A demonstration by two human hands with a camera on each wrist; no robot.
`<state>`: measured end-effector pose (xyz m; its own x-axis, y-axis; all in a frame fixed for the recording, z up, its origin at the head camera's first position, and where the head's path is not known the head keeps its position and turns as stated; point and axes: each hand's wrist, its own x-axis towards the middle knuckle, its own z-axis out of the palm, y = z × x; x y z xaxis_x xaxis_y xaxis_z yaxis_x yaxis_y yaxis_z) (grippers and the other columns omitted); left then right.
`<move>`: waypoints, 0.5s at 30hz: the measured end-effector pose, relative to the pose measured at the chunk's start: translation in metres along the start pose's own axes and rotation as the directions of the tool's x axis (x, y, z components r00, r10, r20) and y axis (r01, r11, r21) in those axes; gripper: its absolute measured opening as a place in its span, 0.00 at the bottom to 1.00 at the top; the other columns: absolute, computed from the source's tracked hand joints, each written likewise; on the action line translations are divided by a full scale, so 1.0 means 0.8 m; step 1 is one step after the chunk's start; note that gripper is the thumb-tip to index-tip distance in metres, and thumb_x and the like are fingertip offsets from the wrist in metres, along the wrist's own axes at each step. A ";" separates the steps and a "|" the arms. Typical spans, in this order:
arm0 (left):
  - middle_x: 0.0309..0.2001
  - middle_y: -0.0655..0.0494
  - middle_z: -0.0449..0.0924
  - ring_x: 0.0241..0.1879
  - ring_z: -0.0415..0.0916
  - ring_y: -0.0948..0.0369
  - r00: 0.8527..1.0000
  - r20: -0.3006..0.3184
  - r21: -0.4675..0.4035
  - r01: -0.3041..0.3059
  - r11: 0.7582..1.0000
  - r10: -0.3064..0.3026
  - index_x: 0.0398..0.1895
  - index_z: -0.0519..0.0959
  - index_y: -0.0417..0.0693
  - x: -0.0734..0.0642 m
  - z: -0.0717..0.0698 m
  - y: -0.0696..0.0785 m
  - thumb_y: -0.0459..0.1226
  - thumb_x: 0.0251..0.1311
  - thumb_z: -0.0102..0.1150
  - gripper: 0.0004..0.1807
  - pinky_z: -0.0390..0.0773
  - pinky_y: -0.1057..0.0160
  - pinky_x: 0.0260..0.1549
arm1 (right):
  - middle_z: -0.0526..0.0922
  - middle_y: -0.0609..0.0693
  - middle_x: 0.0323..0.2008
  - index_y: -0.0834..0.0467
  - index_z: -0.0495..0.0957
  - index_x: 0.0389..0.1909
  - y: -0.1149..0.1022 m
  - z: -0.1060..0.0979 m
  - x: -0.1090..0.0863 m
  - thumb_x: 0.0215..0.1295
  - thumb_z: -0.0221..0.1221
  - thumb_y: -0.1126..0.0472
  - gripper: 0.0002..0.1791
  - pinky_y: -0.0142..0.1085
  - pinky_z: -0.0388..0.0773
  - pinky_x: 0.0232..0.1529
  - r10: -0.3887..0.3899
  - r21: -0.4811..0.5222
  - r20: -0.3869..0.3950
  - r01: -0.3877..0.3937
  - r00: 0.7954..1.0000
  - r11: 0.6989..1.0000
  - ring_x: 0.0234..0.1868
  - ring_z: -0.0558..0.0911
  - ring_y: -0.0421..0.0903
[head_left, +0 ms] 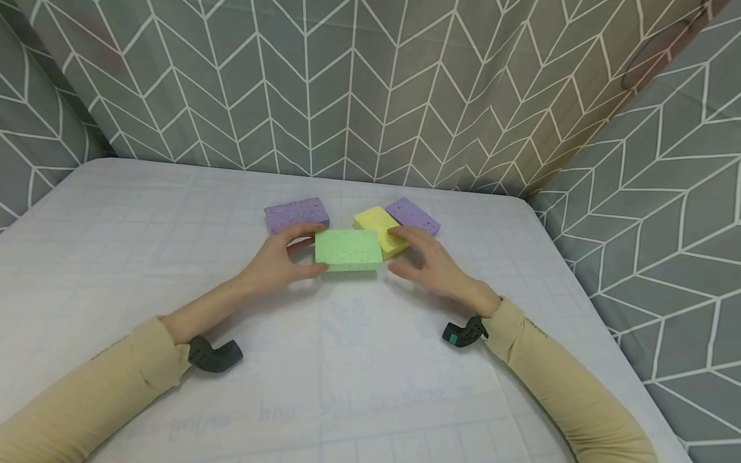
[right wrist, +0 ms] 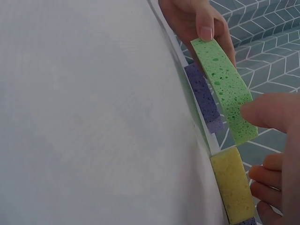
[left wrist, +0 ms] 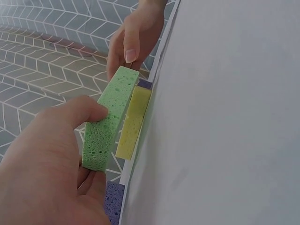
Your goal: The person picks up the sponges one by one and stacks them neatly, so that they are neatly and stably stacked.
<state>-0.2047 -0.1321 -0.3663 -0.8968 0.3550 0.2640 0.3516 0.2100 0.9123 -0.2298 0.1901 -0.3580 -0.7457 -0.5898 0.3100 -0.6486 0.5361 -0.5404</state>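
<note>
My left hand [head_left: 283, 254] pinches one end of a green sponge [head_left: 348, 251] between thumb and fingers, holding it raised off the table. In the left wrist view, the thumb lies on the near part of the green sponge [left wrist: 112, 110]. My right hand [head_left: 431, 260] is at the sponge's other end, fingers and thumb spread with a small gap to it. Its fingertips overlap a yellow sponge [head_left: 373, 220] in the head view; whether they touch it I cannot tell. In the right wrist view, the right thumb [right wrist: 269, 112] overlaps the green sponge's edge.
A purple sponge [head_left: 296, 212] lies behind my left hand. Another purple sponge [head_left: 414, 214] lies at the right, beside the yellow one. All rest on a white-covered table [head_left: 370, 360], with a grey patterned curtain [head_left: 324, 90] behind its far edge.
</note>
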 end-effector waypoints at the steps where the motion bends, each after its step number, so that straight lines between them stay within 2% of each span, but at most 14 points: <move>1: 0.64 0.41 0.71 0.67 0.69 0.47 1.000 -0.001 0.000 0.000 1.000 0.000 0.66 0.69 0.33 0.000 0.001 0.000 0.26 0.50 0.73 0.38 0.72 0.61 0.68 | 0.69 0.56 0.70 0.59 0.67 0.71 0.000 0.000 0.000 0.63 0.66 0.55 0.36 0.52 0.57 0.78 -0.006 0.003 0.005 0.006 1.000 1.000 0.74 0.63 0.55; 7: 0.65 0.43 0.71 0.66 0.70 0.48 1.000 0.003 0.008 -0.005 1.000 0.005 0.66 0.70 0.34 -0.001 0.003 0.003 0.26 0.49 0.74 0.38 0.73 0.64 0.67 | 0.69 0.54 0.71 0.57 0.66 0.71 0.001 0.002 0.000 0.61 0.68 0.55 0.38 0.51 0.55 0.78 -0.022 0.016 0.023 0.022 0.999 1.000 0.74 0.62 0.53; 15: 0.64 0.44 0.71 0.66 0.70 0.49 0.999 0.025 0.005 -0.023 1.000 0.023 0.66 0.70 0.36 -0.002 0.007 0.003 0.27 0.50 0.74 0.38 0.72 0.62 0.68 | 0.71 0.52 0.69 0.54 0.68 0.70 0.000 0.007 0.000 0.55 0.73 0.53 0.42 0.53 0.57 0.77 -0.020 0.034 0.002 0.020 1.000 0.999 0.74 0.64 0.52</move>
<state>-0.2009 -0.1268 -0.3662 -0.8813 0.3827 0.2772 0.3739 0.2062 0.9042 -0.2289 0.1865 -0.3621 -0.7320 -0.6019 0.3191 -0.6580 0.5034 -0.5600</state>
